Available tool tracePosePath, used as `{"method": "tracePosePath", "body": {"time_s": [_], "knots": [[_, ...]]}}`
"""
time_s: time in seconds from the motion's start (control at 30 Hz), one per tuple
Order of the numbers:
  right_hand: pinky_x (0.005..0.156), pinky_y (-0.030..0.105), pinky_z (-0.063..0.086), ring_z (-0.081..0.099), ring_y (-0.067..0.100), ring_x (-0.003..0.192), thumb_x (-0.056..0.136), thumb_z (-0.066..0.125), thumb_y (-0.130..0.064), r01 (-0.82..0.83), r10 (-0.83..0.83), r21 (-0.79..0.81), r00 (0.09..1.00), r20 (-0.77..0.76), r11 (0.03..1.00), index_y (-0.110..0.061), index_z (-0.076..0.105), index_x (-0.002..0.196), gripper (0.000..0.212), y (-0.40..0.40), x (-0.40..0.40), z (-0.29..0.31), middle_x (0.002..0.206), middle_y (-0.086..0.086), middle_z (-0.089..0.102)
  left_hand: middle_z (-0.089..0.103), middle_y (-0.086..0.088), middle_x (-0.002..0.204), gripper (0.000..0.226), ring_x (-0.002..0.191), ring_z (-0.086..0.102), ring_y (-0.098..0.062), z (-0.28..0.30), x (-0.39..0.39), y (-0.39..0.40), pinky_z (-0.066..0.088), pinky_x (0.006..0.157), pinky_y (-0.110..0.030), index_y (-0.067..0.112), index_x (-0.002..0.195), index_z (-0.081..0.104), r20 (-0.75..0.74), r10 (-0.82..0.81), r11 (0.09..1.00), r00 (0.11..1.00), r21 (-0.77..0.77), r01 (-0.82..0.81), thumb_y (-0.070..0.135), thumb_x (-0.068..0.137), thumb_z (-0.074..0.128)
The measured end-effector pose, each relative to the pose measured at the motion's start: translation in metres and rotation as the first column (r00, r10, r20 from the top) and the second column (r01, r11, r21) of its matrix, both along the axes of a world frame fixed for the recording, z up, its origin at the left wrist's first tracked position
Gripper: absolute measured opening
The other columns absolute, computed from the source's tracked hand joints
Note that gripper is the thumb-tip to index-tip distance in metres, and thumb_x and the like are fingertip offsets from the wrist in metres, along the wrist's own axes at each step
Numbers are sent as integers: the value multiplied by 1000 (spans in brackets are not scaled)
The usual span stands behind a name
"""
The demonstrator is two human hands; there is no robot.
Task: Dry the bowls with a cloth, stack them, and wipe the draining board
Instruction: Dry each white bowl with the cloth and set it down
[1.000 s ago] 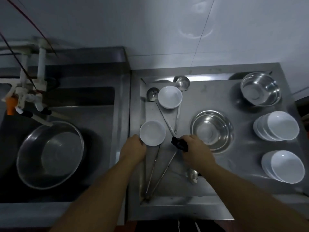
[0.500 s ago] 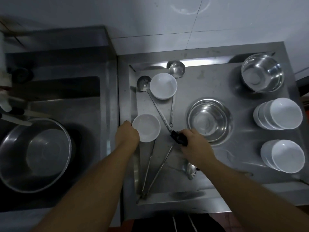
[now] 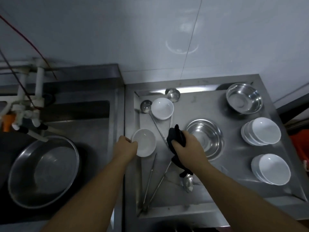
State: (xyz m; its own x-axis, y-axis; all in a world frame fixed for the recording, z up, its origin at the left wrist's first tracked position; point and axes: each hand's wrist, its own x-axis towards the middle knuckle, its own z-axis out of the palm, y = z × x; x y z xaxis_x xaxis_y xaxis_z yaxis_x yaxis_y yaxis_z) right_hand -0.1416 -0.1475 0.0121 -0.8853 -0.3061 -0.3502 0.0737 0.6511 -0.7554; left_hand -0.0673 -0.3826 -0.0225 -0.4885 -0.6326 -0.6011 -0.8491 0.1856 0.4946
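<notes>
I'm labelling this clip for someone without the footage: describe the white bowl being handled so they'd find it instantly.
Start at the steel draining board right of the sink, and go to its near-left part. There the left hand has its grip on the rim of a single white bowl, beside the long ladle handles. Unlike the loose white bowl farther back and the stacks at right, it alone is held.

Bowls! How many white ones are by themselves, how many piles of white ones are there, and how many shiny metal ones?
Single white bowls: 2, one in the left hand and one further back.
Stacks of white bowls: 2, a far one and a near one.
Metal bowls on the draining board: 2.
Big metal bowl in the sink: 1.
Total: 7.
</notes>
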Motion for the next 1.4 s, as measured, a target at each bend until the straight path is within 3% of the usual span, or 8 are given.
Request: {"method": "tracePosePath", "body": {"time_s": [0.23,0.43,0.67,0.8,0.9,1.03,1.23,1.4], "knots": [[77,40,58,69,14,89,84,46,-56,111,-102,-261,994,48,959,-48,60,99,23,-11,-1,67,87,-17,70,71,-14,111,29,101,71,-29,55,6,32,63,92,-46,8,118,67,-174,204,921,963,367,-129,27,96,64],[84,24,54,63,1,99,95,61,-31,-197,111,-216,928,-356,956,-44,59,123,30,6,-2,123,110,-19,66,80,-18,108,30,101,79,-33,124,-2,85,65,87,-41,1,119,72,-322,395,667,860,744,-28,22,99,64],[92,17,51,64,6,106,91,68,-12,-351,190,-208,816,-545,913,-25,68,127,39,64,-11,160,123,-12,67,59,-36,140,52,132,58,-49,183,-17,148,46,114,-58,-9,143,51,-532,371,674,761,718,173,21,102,61],[77,24,58,70,4,91,94,66,-24,-291,112,-306,864,-491,907,-47,64,122,37,101,-19,177,99,-23,72,64,-28,141,55,131,62,-38,209,-19,182,46,118,-51,-1,144,58,-584,339,650,737,712,266,39,106,54],[73,38,61,73,12,83,92,60,-30,-313,130,-402,898,-421,860,-59,64,120,40,120,-22,188,94,-15,76,65,-22,143,67,133,62,-38,221,-21,206,47,116,-53,6,149,53,-606,374,649,702,711,269,48,97,62],[77,31,60,74,14,91,97,61,-19,-401,195,-449,878,-436,798,-49,72,118,38,137,-29,201,99,-13,76,63,-15,148,80,138,60,-32,231,-24,234,45,118,-52,15,154,48,-615,402,624,679,726,288,62,91,61],[81,11,51,68,-7,96,101,60,-10,-508,331,-282,805,-493,814,-34,74,125,37,148,-44,222,109,-33,70,64,-23,143,79,134,62,-39,246,-30,256,50,111,-57,9,149,52,-619,517,562,591,766,311,55,86,67],[79,17,54,69,-2,95,102,58,-19,-543,430,-137,773,-466,828,-44,74,119,34,141,-51,248,103,-29,73,69,-19,136,70,122,70,-38,257,-34,250,60,96,-58,15,145,53,-636,490,640,596,727,250,55,90,72]]}}
